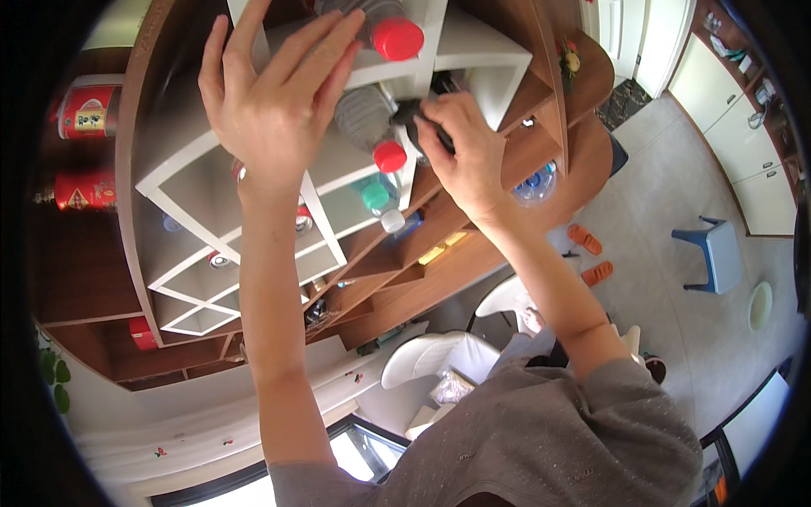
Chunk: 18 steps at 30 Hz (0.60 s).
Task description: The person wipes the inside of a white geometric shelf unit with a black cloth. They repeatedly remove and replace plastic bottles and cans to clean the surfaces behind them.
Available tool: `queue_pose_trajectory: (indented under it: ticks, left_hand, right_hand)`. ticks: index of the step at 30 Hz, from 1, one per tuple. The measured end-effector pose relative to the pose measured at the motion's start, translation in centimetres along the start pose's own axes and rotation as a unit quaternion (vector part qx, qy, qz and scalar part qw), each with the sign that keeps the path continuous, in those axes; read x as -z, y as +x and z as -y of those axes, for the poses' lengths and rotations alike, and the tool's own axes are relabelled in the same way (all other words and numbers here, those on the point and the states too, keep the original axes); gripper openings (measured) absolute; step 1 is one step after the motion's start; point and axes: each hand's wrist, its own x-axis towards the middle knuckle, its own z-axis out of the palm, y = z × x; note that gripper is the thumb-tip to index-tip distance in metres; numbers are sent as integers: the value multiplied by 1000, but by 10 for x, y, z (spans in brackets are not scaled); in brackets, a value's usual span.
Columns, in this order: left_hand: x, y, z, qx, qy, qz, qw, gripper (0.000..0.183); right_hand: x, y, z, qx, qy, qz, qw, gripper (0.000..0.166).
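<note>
My left hand (275, 104) is raised flat with its fingers spread, in front of a white lattice rack (320, 237) set in a brown wooden cabinet; nothing shows in it. My right hand (459, 136), to its right, grips a dark object (412, 120), blurred and partly hidden by the fingers. Just left of that object lies a clear bottle (364, 117) with a red cap (389, 156). Above, another bottle's red cap (398, 39) sticks out of the rack near my left fingertips. Below are bottles with a green cap (375, 195) and a white cap (393, 220).
Drink cans (303, 220) lie in other rack cells. Red tins (89, 111) stand on the left shelves. A large clear plastic bottle (535, 184) is on a wooden shelf. White chairs (437, 358), orange slippers (584, 239) and a blue stool (719, 253) are lower down.
</note>
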Motion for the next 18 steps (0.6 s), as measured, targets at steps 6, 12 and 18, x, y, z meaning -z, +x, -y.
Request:
queue_pose_trajectory:
  ticks: [6,12,18]
  left_hand:
    - [-3,1,4,7,2,-6,1000,24]
    - [-5,4,1,6,-4,-7,1000,23]
    - [-13,-9,15,-1,-49,-36,998,24]
  right_hand:
    - [55,-16,-23,-118,-30,42,992,15]
    - [49,79,-19,39,-15,16,999,22]
    - [28,119,-58,-27,65,293,953,30]
